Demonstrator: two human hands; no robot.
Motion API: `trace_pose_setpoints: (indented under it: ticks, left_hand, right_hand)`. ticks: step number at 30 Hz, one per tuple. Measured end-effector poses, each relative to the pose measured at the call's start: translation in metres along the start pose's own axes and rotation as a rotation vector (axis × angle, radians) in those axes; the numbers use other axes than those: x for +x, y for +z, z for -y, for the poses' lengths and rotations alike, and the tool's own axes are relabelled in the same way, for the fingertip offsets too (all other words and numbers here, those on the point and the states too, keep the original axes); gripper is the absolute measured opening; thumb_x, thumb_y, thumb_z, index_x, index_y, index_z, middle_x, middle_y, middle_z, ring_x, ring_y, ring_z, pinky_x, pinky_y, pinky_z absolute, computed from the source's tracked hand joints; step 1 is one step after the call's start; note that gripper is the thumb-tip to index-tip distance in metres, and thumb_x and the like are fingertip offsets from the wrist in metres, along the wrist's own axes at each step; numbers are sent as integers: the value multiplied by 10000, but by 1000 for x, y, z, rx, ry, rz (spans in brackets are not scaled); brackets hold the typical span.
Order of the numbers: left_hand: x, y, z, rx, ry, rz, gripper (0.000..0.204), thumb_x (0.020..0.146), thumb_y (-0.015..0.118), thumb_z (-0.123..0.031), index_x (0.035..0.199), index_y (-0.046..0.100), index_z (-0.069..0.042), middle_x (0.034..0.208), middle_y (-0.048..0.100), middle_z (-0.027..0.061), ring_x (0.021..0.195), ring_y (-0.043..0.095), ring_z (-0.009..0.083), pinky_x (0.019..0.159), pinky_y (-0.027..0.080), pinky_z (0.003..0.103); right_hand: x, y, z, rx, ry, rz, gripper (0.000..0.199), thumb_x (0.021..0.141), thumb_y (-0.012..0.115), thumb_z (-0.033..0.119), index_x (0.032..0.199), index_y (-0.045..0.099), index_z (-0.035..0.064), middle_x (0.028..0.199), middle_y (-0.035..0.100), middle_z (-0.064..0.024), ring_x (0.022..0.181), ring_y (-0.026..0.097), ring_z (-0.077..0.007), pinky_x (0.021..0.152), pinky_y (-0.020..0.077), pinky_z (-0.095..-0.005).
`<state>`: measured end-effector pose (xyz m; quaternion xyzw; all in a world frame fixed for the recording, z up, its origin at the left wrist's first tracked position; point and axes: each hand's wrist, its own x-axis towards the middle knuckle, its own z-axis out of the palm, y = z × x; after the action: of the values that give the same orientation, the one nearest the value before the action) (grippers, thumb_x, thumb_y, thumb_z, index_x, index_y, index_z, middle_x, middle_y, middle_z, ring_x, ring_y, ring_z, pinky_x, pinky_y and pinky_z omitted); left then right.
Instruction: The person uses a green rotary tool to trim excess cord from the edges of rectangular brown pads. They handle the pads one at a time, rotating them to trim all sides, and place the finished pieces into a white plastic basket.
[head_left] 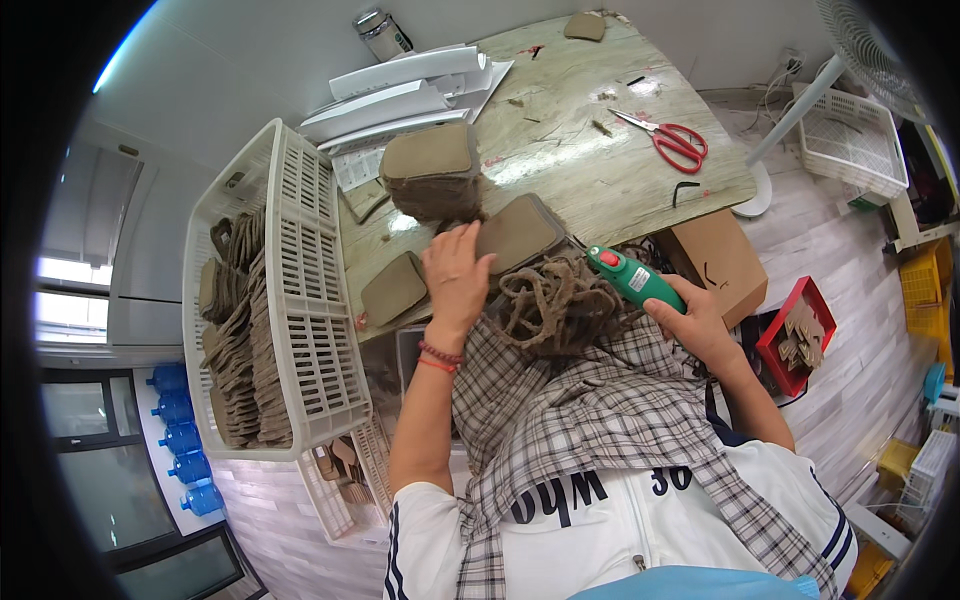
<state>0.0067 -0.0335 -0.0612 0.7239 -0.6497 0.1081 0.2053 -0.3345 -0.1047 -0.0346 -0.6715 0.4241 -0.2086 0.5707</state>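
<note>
My right hand [690, 320] is wrapped round a green handheld electric tool [630, 275] with a red button. The tool's thin dark tip points at the right edge of a flat brown pad [522, 232] with rounded corners, at the table's near edge. Against that pad's left end rests my left hand [457, 275], fingers stretched out and thumb apart. A smaller brown pad [394, 288] lies left of this hand, and a stack of similar pads [430, 155] with fuzzy sides stands just beyond it. Tangled brown strips [558, 305] are heaped over my checked apron, below the tool.
Red-handled scissors [678, 148], a black hex key [684, 190] and scraps lie on the table [570, 90]. Papers [400, 95] and a metal flask [382, 36] sit at the back left. A white crate [320, 300] of pads stands left; a cardboard box [722, 262] and red tray [822, 310] right.
</note>
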Motion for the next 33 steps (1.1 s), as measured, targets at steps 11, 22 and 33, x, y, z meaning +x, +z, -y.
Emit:
trace_pose_setpoints:
  ticks: [11,22,33]
  left_hand:
    - [16,4,-11,-429,-380,87,390,646,829,-144,913,570,-27,913,546,94,860,515,261,777,430,359]
    - [19,-24,-104,-1995,-749,-489,466,860,608,84,1284,458,-36,1242,557,73,1132,544,216,993,450,375]
    - [32,-20,-117,-1957,-725,-591,490,847,611,93,1287,462,-60,1233,568,67,1118,558,220,981,468,379]
  right_hand:
    - [-10,1,4,-27,-30,-57,408,847,706,310,1107,622,8,815,656,-107,709,607,-145,665,482,-289]
    - [-14,21,39,7,-133,-110,391,869,696,267,1143,603,4,831,655,-93,728,606,-132,669,482,-278]
    - [-18,24,48,81,-108,-82,387,873,692,255,1145,598,-4,827,643,-70,723,576,-102,661,474,-261]
